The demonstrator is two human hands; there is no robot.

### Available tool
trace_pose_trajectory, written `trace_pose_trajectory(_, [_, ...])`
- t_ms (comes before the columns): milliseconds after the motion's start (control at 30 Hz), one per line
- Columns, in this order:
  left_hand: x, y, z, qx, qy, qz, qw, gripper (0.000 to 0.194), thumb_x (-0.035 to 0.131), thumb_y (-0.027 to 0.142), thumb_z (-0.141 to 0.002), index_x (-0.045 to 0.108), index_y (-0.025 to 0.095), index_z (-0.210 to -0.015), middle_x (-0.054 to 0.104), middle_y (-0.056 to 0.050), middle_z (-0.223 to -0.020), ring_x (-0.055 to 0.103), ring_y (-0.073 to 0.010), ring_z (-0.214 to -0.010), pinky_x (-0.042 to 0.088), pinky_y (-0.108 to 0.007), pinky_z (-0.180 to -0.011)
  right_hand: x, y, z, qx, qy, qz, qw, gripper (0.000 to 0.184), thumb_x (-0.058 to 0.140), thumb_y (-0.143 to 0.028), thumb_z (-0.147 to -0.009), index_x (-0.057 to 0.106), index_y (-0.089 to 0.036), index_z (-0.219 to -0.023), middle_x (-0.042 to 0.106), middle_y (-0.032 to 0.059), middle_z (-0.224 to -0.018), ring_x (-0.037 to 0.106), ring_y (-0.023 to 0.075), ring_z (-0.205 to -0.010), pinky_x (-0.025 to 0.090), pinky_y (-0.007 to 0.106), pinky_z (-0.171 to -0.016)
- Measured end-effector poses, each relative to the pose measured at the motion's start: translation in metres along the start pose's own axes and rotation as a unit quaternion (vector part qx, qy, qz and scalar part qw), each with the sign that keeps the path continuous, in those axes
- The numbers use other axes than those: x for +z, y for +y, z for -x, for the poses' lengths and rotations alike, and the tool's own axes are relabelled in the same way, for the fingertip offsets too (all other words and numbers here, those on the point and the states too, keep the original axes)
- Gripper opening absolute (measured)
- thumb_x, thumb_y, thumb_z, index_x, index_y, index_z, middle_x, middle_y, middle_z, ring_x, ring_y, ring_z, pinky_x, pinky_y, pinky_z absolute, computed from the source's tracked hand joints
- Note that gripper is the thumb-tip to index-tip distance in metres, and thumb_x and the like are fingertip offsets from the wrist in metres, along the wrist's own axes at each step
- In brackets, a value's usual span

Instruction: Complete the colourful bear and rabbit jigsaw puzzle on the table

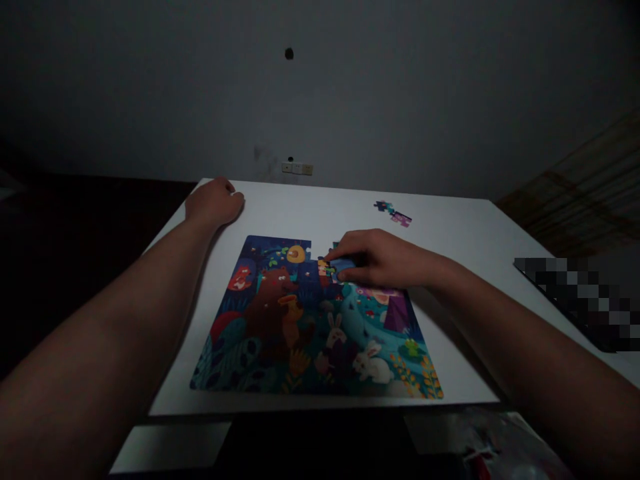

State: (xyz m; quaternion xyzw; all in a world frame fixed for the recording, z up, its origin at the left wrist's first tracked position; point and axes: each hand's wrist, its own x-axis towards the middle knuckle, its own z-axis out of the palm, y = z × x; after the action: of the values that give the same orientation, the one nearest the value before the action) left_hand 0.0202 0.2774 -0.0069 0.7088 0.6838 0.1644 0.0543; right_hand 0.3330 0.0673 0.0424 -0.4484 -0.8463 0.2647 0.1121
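Observation:
A colourful jigsaw puzzle (300, 327) with a bear and rabbits lies mostly assembled on a white table (465, 247). My right hand (377, 259) rests on the puzzle's upper middle, its fingers curled and pressing a small puzzle piece (330, 269) at the gap near the top edge. My left hand (216, 200) lies at the table's far left corner, away from the puzzle, its fingers curled under; nothing shows in it.
Two loose puzzle pieces (394, 212) lie joined together at the back of the table. A wall socket (297, 168) sits on the grey wall behind. A blurred-out dark object (585, 300) lies at the right edge. The room is dim.

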Motion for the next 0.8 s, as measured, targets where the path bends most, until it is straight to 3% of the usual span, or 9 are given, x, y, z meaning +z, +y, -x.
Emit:
trace_pose_trajectory(533, [-0.004, 0.005, 0.002, 0.008, -0.008, -0.035, 0.999, 0.042, 0.055, 0.046, -0.093, 0.067, 0.017, -0.121, 0.068, -0.015, -0.125, 0.061, -0.0297, -0.106, 0.049, -0.046, -0.092, 0.007, 0.012, 0.012, 0.002, 0.016, -0.003, 1.000, 0.035, 0.064, -0.039, -0.098, 0.071, -0.034, -0.133, 0.071, 0.0068, -0.122, 0.065, 0.0280, -0.113, 0.050, 0.044, -0.103])
trace_pose_trajectory(800, [-0.006, 0.010, 0.002, -0.008, -0.011, -0.025, 1.000, 0.041, 0.058, 0.045, -0.090, 0.068, 0.017, -0.118, 0.068, -0.015, -0.125, 0.062, -0.0329, -0.110, 0.049, -0.049, -0.093, 0.004, 0.007, 0.012, 0.004, 0.021, -0.005, 1.000, 0.036, 0.067, -0.036, -0.095, 0.070, -0.037, -0.131, 0.071, 0.0062, -0.123, 0.064, 0.0287, -0.115, 0.050, 0.046, -0.104])
